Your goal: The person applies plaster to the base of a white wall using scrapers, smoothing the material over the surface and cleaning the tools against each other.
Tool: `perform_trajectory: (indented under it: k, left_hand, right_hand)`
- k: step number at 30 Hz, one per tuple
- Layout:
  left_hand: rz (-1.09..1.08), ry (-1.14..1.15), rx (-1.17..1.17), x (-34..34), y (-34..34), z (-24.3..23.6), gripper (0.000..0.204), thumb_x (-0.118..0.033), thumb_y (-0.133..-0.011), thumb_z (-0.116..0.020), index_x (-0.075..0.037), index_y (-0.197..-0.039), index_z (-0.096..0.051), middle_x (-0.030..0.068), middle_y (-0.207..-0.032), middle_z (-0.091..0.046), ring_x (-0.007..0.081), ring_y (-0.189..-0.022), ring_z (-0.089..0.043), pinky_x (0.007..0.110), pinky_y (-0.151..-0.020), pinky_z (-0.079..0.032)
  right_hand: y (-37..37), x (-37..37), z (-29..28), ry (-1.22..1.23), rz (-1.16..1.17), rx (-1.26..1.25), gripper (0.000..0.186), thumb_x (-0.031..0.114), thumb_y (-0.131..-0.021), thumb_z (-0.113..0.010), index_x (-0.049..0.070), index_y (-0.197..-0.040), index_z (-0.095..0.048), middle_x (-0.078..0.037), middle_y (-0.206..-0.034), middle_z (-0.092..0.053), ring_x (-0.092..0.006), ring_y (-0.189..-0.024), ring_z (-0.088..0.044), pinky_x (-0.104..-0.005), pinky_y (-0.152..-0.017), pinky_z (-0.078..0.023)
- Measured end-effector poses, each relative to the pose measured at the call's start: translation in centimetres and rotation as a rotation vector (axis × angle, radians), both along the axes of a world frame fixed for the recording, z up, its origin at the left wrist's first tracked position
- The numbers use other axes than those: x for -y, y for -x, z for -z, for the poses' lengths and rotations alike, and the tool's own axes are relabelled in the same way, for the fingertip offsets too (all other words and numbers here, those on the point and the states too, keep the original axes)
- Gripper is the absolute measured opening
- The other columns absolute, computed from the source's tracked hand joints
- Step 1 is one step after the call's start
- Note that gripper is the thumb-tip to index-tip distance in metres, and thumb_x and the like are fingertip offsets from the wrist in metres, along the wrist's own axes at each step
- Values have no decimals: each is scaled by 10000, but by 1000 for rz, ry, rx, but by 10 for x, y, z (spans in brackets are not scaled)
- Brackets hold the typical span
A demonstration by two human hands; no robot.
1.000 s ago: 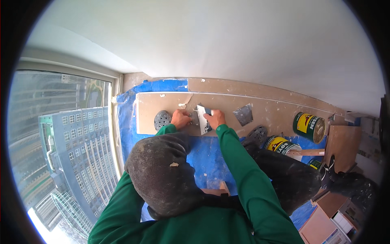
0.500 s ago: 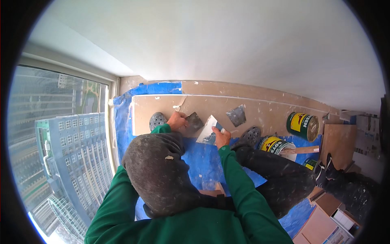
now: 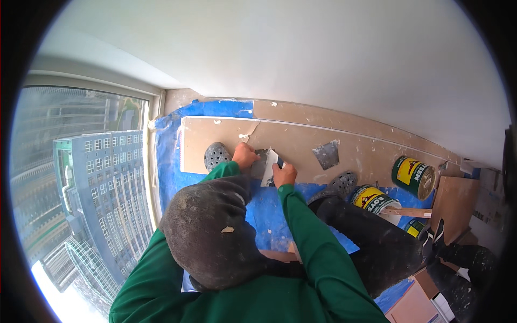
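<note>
My left hand is closed at the left edge of a dark grey, square flat plate lying on the brown board. In my right hand is a flat putty spreader, whitish with a dark strip along one edge. It overlaps the right part of the dark plate, and I cannot tell whether the two touch. A second dark grey square plate rests apart on the board, farther right. Between my left hand and the wall lies a dab of pale putty.
Grey clogs are on my feet. At the right stand paint cans, one with a wooden stick across it. Blue sheeting covers floor around the board. A window is at the left. Another person's dark-clothed legs show far right.
My right hand has moved left with the spreader, which now overlaps the dark plate. My left hand stays by that plate. The whole view has shifted slightly.
</note>
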State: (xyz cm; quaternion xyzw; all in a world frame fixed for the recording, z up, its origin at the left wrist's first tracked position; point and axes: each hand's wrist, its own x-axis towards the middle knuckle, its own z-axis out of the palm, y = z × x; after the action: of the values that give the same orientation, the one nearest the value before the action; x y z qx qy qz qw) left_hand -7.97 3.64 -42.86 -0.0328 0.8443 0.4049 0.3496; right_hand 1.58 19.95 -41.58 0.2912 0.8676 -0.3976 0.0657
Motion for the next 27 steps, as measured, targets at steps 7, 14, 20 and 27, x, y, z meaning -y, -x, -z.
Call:
perform_trajectory:
  k: [7,14,20,27]
  left_hand:
    - [-23,-35,68,5,0,2,253,-225,-627,-757,9,-633,-660,157,-615,-626,275,-607,-637,376,-630,-509]
    - [-1,-104,93,13,-1,-5,211,-174,-712,-730,21,-660,-668,124,-576,-612,191,-536,-606,347,-541,-513]
    - [-7,-333,301,18,24,-66,194,-145,-833,-660,46,-809,-681,104,-668,-629,162,-583,-615,288,-492,-516]
    - [286,-147,38,33,98,-209,227,-154,-816,-666,63,-882,-684,117,-718,-648,178,-634,-648,291,-513,-532]
  right_hand:
    - [26,-20,-6,127,-183,-107,342,232,-698,-682,26,-969,-654,-216,-830,-656,-394,-829,-629,-436,-768,-489]
    - [-13,13,-7,121,75,-141,347,216,-674,-714,2,-939,-649,-221,-864,-659,-396,-868,-625,-413,-796,-474]
    - [6,-31,-22,366,313,27,336,190,-663,-689,-80,-858,-646,-153,-794,-663,-257,-713,-637,-366,-660,-485]
    - [-15,-62,-82,1096,453,-147,262,144,-703,-622,-63,-862,-648,-118,-792,-645,-217,-632,-629,-321,-614,-506]
